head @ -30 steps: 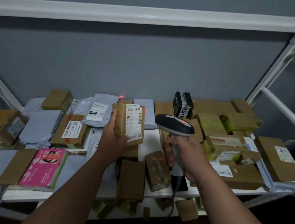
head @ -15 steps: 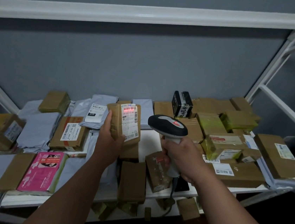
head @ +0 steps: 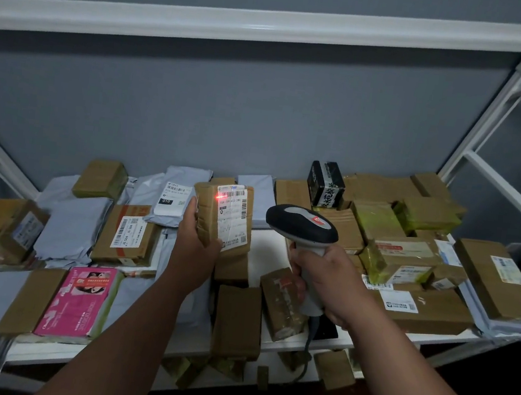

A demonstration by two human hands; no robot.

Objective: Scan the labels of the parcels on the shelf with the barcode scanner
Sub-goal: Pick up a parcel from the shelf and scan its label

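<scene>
Two hands are working above the crowded shelf (head: pixel 285 338). One, the left hand (head: pixel 197 239), is gripping a small brown parcel (head: pixel 222 217) by its left edge and lower corner, holding it upright above the other parcels with its white label (head: pixel 232 215) turned toward the person. Its partner, the right hand (head: pixel 329 280), is clenching the handle of the barcode scanner (head: pixel 303 226), whose head is pointing at the parcel from just beside it on the right. A red scan spot (head: pixel 218 197) is sitting at the label's upper left edge, beside a barcode rather than across it, so the aim probably needs nudging rightward. Judging by the one-handed hold, the parcel is light and fairly stiff; its taped skin could be slippery, so gripping by the edges, clear of the label, seems wise. Many parcels, among them a pink packet (head: pixel 81 302) and grey mailer bags (head: pixel 68 232), are lying flat on the shelf.
</scene>
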